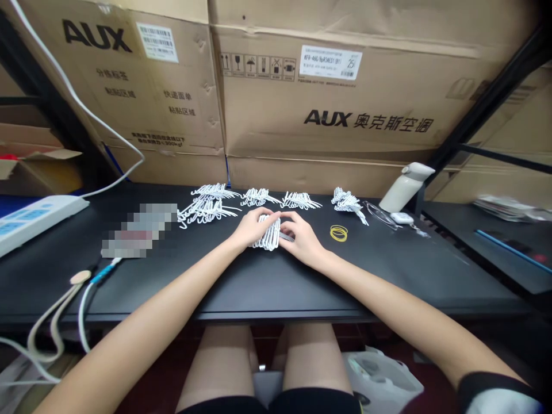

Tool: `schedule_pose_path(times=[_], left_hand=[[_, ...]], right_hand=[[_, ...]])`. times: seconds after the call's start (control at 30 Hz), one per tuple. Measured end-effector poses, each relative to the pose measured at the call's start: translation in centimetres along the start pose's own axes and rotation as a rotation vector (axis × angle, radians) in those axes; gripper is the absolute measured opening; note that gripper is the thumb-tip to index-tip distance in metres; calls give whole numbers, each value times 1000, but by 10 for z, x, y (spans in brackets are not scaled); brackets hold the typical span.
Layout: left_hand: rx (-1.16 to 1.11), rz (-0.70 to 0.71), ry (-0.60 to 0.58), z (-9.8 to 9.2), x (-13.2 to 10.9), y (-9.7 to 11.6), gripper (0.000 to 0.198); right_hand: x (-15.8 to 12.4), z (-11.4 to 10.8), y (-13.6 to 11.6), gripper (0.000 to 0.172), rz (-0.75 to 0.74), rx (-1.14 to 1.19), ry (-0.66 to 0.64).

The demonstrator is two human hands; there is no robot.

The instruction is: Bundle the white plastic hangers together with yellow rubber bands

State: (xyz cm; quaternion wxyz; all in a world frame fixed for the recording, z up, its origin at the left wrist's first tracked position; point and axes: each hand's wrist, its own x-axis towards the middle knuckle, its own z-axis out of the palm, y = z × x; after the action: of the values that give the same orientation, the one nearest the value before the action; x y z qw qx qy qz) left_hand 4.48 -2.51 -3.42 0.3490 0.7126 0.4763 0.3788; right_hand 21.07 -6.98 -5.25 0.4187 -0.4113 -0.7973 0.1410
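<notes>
A bundle of white wire hooks (270, 233) is between my two hands, just above or on the black tabletop. My left hand (253, 226) is closed round its left side, with the thumb across the top. On the other side, my right hand (303, 240) has curled fingers that touch the bundle's right edge. A thin grey edge shows inside that hand, too small to name. Behind them lie several more piles of white hooks, among them a left pile (207, 210), a middle pile (299, 200) and a right pile (347, 202). Yellow rubber bands (338, 233) lie to the right of my right hand.
A white bottle (403, 188) stands tilted at the back right, by glasses (382, 215) and a white case (402, 218). At left are a blurred-out phone-like object (140, 233), its cable (101, 275) and a power strip (41, 215). Cardboard boxes (276, 132) wall the back.
</notes>
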Motion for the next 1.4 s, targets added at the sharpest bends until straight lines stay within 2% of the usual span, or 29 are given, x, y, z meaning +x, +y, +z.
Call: schedule_pose_path(times=[0.1,0.2,0.33,0.5,0.6,0.73,0.87,0.97,1.1,1.3,1.4], left_hand=[[-36,-74,-43,-1,-2,2,48],[-148,-167,-149,-3,-3,3,54],[-347,-202,-248,-5,-3,3,58],[-499,-188,-201,-5,-1,5,48],[-547,-180,-187,-4,-1,7,44],[-558,-171,-190,-2,-3,9,47],[-559,-198,-209,0,-4,9,52],[-590,-251,-194,0,-3,10,54],[-643,-262,-175,-1,-3,11,56],[-668,-217,-302,-2,-6,9,48],[-657,-174,-301,-2,-5,8,40]], right_hand=[[0,1,1,6,3,-13,6],[-1,1,0,13,-2,-32,18],[0,-2,-2,19,-49,-44,41],[4,-13,-7,26,-112,20,61],[5,-16,-9,23,-116,36,97],[4,-14,-11,15,-107,29,178],[3,-11,-11,17,-75,52,220],[3,-12,-12,19,-93,82,198],[2,-14,-15,14,-167,82,102],[1,-11,-17,4,-204,52,69],[2,-13,-15,5,-182,70,95]])
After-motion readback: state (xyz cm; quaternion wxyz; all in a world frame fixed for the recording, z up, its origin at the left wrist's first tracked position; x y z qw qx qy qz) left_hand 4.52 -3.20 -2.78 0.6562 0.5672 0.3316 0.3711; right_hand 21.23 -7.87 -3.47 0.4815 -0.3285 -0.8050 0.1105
